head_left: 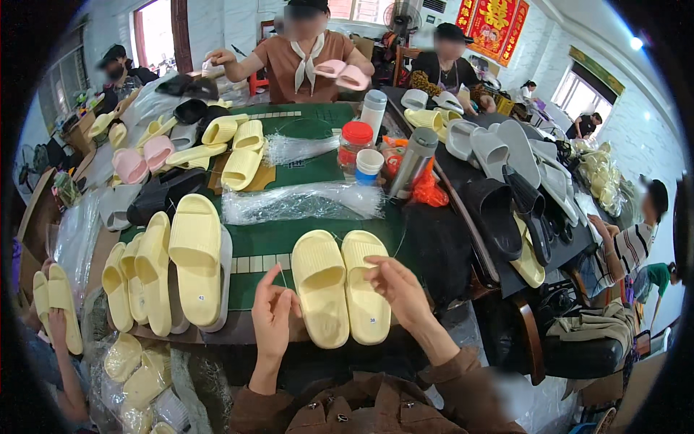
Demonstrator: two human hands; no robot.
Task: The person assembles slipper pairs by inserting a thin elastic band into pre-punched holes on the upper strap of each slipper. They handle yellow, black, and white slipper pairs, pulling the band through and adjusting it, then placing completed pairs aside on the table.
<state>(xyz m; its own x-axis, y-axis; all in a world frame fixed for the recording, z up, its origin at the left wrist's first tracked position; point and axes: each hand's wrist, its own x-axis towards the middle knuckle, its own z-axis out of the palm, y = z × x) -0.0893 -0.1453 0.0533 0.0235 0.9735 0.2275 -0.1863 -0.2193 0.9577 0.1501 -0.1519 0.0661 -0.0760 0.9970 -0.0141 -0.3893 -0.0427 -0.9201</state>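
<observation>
A pair of pale yellow slide slippers lies side by side at the table's near edge, toes away from me: the left slipper and the right slipper. Just left of the pair is my left hand, its thumb and index finger closed on a thin clear plastic strand. Over the right slipper's strap, my right hand has its fingers curled together; what they hold, if anything, is too small to make out. Another fine strand shows faintly beside that hand.
Several yellow slippers stand at my left. Bundles of clear plastic strands lie ahead on the green mat. A steel flask, a red-lidded jar and a cup stand farther right. Across the table, a person holds pink slippers.
</observation>
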